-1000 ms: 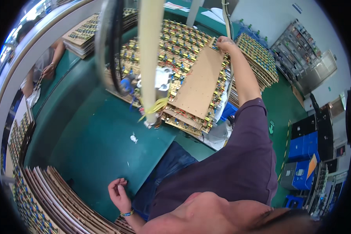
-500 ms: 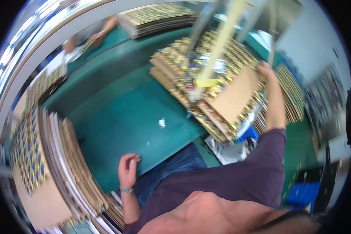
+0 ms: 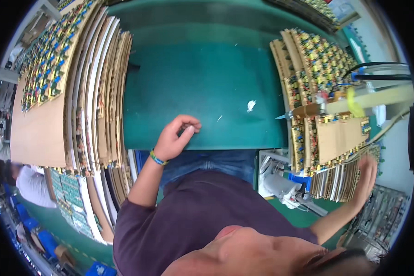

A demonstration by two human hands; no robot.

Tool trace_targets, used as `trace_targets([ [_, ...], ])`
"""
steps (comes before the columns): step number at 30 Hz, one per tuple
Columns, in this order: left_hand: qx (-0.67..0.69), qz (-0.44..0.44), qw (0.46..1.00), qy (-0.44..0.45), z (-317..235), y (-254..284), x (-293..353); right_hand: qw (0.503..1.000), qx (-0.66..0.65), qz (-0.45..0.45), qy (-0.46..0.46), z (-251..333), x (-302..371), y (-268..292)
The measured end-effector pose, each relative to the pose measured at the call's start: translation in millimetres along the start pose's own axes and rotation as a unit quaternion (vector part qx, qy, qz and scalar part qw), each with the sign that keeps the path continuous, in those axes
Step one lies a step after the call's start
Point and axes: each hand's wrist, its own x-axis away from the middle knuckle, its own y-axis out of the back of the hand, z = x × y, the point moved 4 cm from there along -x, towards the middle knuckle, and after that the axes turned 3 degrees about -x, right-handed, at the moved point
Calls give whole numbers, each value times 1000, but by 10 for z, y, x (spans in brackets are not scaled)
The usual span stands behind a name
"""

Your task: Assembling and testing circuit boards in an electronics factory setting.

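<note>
Curling loosely over the near edge of the green table (image 3: 202, 78), the left hand (image 3: 174, 139) has its grip half open, holding nothing. The right hand (image 3: 367, 175) is blurred; its fingers look straight and the grip released, though whether it touches the lower stack (image 3: 336, 183) beside it I cannot tell. Near it, a brown cardboard sheet (image 3: 341, 139) lies on the right-hand stack of circuit boards (image 3: 325, 62), at the table's right side.
</note>
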Motion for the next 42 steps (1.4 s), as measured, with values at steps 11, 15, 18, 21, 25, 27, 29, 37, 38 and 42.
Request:
trace_targets([
  [11,-187,-33,980,-58,-263,131,-198,706,-74,425,-562,-1864,2500,-3188],
  [15,-411,-92,903,-87,-228,421,-250,729,-51,432,-529,-1869,1715,-3525],
  [18,-480,-51,873,-65,-229,289,-269,745,-25,434,-506,-1903,1079,-3698],
  [21,-486,-42,872,-36,-211,296,-314,757,4,436,-487,-1880,498,-3687],
  [25,-481,-42,875,-28,-257,290,-308,758,27,448,-474,-1844,295,-3531],
  [27,-489,-55,870,-33,-273,298,-277,761,26,449,-466,-1863,324,-3513],
  [29,-492,-53,868,-36,-276,291,-286,769,15,445,-458,-1941,403,-3587],
  [37,-479,-74,865,-127,-186,221,-290,792,-57,382,-473,-2574,1733,-3825],
  [38,-468,-74,873,-114,-222,181,-181,786,-64,369,-492,-2532,2133,-3618],
  [42,-471,-78,870,-128,-154,258,-168,819,-110,289,-484,-2419,2085,-3540],
])
